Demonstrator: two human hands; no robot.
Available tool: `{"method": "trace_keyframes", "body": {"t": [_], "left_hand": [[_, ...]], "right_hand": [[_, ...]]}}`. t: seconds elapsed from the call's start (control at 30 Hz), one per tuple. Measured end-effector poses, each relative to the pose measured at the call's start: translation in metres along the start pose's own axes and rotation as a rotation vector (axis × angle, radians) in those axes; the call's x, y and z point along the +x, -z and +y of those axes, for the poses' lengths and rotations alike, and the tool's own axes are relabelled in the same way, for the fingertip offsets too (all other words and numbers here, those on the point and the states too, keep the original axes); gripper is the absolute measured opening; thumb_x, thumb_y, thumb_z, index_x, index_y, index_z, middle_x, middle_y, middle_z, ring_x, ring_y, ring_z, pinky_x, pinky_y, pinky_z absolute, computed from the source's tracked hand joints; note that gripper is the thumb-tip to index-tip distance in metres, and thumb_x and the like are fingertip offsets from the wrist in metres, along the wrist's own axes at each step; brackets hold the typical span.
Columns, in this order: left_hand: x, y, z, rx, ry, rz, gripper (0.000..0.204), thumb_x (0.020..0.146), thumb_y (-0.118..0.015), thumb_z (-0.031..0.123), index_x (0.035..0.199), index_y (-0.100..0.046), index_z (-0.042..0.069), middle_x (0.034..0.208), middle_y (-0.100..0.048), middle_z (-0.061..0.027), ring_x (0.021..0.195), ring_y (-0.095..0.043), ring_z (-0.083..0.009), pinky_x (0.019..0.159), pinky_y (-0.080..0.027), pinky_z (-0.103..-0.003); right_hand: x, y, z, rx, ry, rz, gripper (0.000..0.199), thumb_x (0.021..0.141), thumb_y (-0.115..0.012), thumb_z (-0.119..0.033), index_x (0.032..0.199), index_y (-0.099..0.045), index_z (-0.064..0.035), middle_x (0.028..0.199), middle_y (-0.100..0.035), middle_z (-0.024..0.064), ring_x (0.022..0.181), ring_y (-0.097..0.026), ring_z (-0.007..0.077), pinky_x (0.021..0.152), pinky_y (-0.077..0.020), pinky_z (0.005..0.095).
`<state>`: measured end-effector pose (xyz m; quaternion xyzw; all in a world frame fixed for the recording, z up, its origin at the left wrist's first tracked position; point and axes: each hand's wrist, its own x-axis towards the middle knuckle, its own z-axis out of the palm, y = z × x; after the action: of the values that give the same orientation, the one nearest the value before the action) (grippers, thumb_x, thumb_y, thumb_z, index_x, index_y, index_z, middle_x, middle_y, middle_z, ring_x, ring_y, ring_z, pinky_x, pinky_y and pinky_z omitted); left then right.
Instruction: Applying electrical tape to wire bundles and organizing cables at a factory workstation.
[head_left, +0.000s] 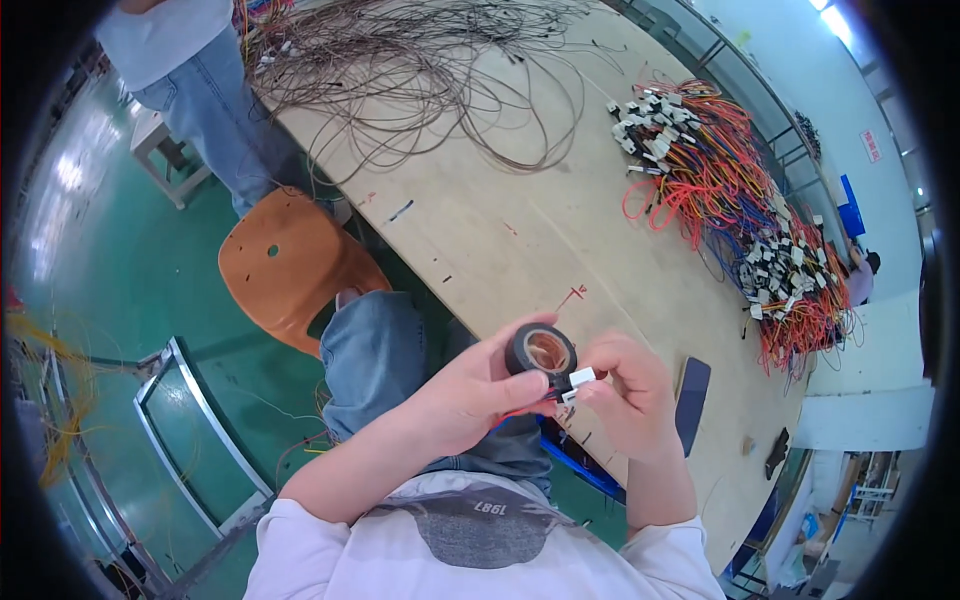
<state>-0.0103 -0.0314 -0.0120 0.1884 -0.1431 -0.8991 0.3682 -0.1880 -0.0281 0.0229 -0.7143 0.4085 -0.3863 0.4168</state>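
Observation:
Close to the table's near edge, my left hand (478, 392) is closed round a roll of black tape (518, 350) with a brown core, its thumb pressed at the roll's lower side. A few red and dark wires (520, 411) run under that thumb. They lead toward white plug connectors (581, 377) just right of the roll. My right hand (636, 395) is closed, with thumb and fingertips pinching at the connectors. The fingers partly cover the wire ends, so how the tape lies on them is hidden.
On the wooden table (490, 230) lie tangled brown cables (420, 80) at the far side and bundled coloured wire harnesses (715, 150) with white connectors at the right. A dark phone (692, 405) rests beside my right hand. An orange stool (280, 260) and another person's legs (215, 110) are left.

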Motion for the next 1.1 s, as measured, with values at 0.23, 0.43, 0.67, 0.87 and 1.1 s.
{"method": "trace_keyframes", "body": {"t": [0.23, 0.43, 0.67, 0.87, 1.1], "left_hand": [[0.010, 0.002, 0.008, 0.293, -0.032, 0.002, 0.033, 0.074, -0.066, 0.013, 0.101, -0.053, 0.001, 0.083, -0.057, -0.0022, 0.073, -0.053, -0.0082, 0.067, -0.045, -0.023], [0.005, -0.010, 0.029, 0.431, -0.003, 0.090, 0.044, 0.067, -0.070, 0.031, 0.094, -0.054, 0.000, 0.082, -0.057, -0.0030, 0.074, -0.052, -0.0083, 0.064, -0.043, -0.021], [-0.014, -0.028, 0.030, 0.821, -0.303, -0.008, 0.051, 0.061, -0.078, 0.015, 0.100, -0.050, -0.002, 0.084, -0.056, -0.0019, 0.075, -0.051, -0.0060, 0.070, -0.042, -0.021], [-0.028, -0.020, 0.013, 1.435, -0.881, -0.181, 0.058, 0.052, -0.081, 0.024, 0.098, -0.055, -0.001, 0.090, -0.059, -0.0119, 0.072, -0.056, -0.0241, 0.067, -0.045, -0.030], [-0.035, -0.015, 0.002, 1.775, -1.138, -0.247, 0.035, 0.068, -0.068, 0.015, 0.093, -0.055, -0.005, 0.091, -0.060, -0.0145, 0.073, -0.056, -0.0240, 0.064, -0.047, -0.029]], "right_hand": [[-0.006, 0.000, 0.001, -0.108, 0.127, -0.082, 0.014, 0.073, -0.064, -0.012, 0.076, -0.054, -0.0041, 0.068, -0.051, 0.0057, 0.060, -0.046, 0.0192, 0.056, -0.0353, 0.0281], [-0.016, -0.003, 0.005, -0.064, -0.035, -0.099, 0.015, 0.074, -0.064, -0.011, 0.075, -0.052, -0.0023, 0.066, -0.049, 0.0059, 0.059, -0.045, 0.0187, 0.054, -0.0347, 0.0279], [-0.018, -0.005, 0.003, 0.148, -0.217, -0.007, 0.012, 0.079, -0.059, -0.010, 0.075, -0.053, 0.0000, 0.065, -0.048, 0.0038, 0.058, -0.043, 0.0101, 0.052, -0.0342, 0.0226], [-0.016, -0.004, 0.003, 0.424, -0.329, 0.050, 0.012, 0.082, -0.057, -0.011, 0.075, -0.054, -0.0009, 0.066, -0.047, -0.0028, 0.059, -0.040, 0.0027, 0.050, -0.0325, 0.0192], [-0.011, 0.000, 0.002, 0.701, -0.518, -0.087, 0.011, 0.083, -0.056, -0.013, 0.080, -0.054, -0.0020, 0.069, -0.049, -0.0032, 0.059, -0.040, 0.0020, 0.050, -0.0285, 0.0170]]}}
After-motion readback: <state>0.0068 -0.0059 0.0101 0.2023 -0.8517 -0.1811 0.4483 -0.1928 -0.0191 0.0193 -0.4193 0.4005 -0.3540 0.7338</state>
